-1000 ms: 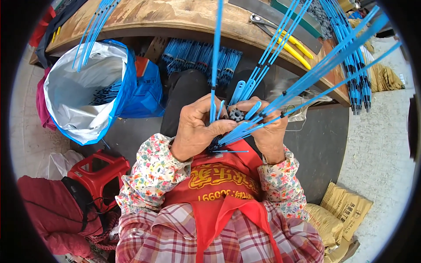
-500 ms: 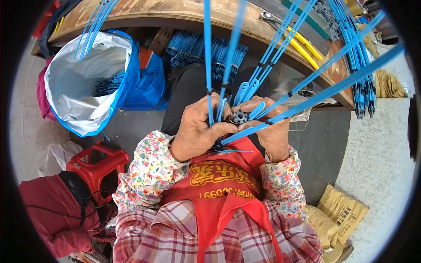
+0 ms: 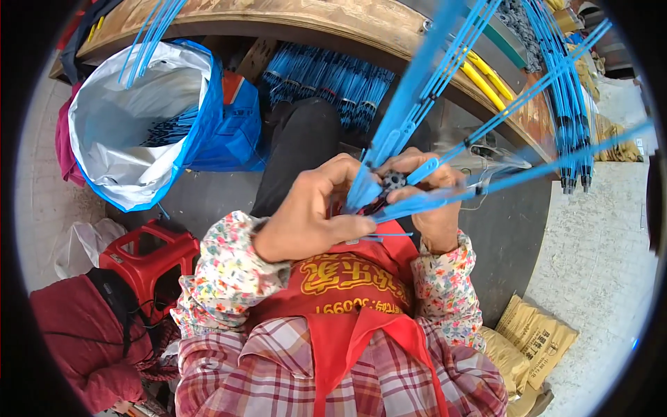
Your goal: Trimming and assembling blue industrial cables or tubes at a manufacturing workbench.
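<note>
Over my lap, my left hand [image 3: 309, 212] and my right hand [image 3: 438, 208] close in on a small black notched hub [image 3: 394, 181]. Long, thin blue ribs [image 3: 531, 104], much like umbrella ribs, fan up and to the right from around it. My right fingers wrap the hub's far and right side, with ribs passing between them. My left thumb and fingers pinch the lower ends of a blurred group of ribs [image 3: 389, 142] just left of the hub. Whether those ends sit in the hub's notches is hidden by fingers and blur.
A blue bag [image 3: 139, 125] with white lining holds more ribs at the left. Bundled ribs lie under the wooden bench [image 3: 333, 28] and hang at its right end [image 3: 573, 132]. Yellow-handled pliers [image 3: 486, 80] rest on the bench. A red stool [image 3: 149, 257] stands at lower left.
The ribs at my left hand have swung from nearly upright over to the right and now blur. My left hand has come a little nearer me; the hub has shifted slightly right.
</note>
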Available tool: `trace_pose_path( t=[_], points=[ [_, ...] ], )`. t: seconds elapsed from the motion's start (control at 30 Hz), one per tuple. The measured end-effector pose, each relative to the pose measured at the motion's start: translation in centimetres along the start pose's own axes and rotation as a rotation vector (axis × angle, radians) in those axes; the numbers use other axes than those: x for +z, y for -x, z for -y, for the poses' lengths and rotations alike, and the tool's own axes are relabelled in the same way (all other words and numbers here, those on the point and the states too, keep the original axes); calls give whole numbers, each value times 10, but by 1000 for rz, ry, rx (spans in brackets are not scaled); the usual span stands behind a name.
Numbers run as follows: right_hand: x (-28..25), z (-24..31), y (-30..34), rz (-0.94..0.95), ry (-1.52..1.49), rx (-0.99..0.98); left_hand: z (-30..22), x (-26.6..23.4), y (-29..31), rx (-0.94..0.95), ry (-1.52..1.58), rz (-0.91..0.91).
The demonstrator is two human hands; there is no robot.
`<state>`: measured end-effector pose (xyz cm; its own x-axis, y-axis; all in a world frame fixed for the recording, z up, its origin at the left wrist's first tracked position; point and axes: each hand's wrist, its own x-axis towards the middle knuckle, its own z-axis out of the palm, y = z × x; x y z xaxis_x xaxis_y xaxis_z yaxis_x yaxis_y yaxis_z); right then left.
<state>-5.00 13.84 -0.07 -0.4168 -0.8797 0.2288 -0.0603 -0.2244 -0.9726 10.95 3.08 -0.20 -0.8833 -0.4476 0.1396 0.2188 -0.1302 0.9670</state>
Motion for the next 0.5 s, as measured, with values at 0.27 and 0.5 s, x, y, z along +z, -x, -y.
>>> trace_pose_path(
  t=[0.27, 0.5],
  points=[
    [-25, -20, -11, 167, -117, -85, 16, -13, -18, -647, 615, 15],
    [-34, -23, 7, 87, -292, -16, 18, 8, -24, -260, 111, 206]
  ],
)
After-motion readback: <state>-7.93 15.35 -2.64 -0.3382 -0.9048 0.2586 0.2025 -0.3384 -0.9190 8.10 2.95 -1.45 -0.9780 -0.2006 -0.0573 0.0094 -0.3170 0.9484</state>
